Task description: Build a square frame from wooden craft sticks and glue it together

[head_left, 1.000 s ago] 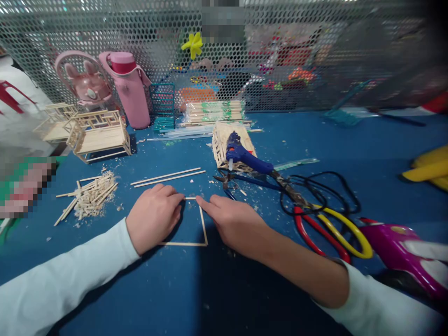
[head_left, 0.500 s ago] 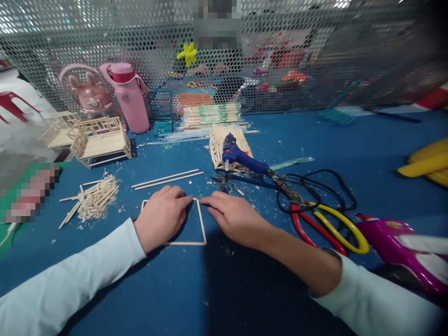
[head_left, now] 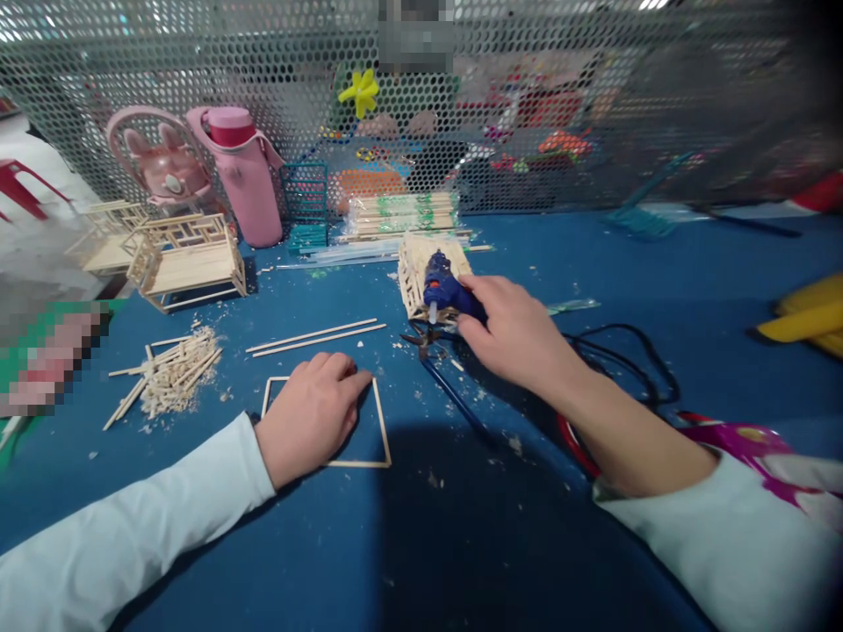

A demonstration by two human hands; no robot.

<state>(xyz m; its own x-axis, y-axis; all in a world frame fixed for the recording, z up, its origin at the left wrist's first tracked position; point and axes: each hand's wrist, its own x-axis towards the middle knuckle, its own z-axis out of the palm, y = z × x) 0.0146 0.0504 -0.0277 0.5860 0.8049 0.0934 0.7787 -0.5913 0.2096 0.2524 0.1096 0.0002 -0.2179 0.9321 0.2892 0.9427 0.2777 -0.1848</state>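
Observation:
My left hand (head_left: 313,417) rests over a thin rectangular frame of wooden sticks (head_left: 380,421), its fingers closed on the far side near the right corner. The hand hides much of the frame's left and near sides. My right hand (head_left: 510,329) is wrapped round the handle of a blue hot glue gun (head_left: 454,292). The gun leans on a small stick-built piece (head_left: 414,272), its nozzle end pointing away to the left. Just below it lie nippers (head_left: 454,399) with a blue handle. Two loose sticks (head_left: 316,337) lie beyond my left hand.
A pile of cut sticks (head_left: 175,377) lies left. Behind stand a stick-built bench (head_left: 190,268), a pink bottle (head_left: 248,189) and bundled sticks (head_left: 401,215) before a perforated metal screen (head_left: 527,53). A black cord (head_left: 625,333), red handle (head_left: 580,443) and purple object (head_left: 731,439) lie right.
My right hand has left the frame's far right corner, moved up and right, and taken hold of the glue gun's handle. My left hand stays on the stick frame.

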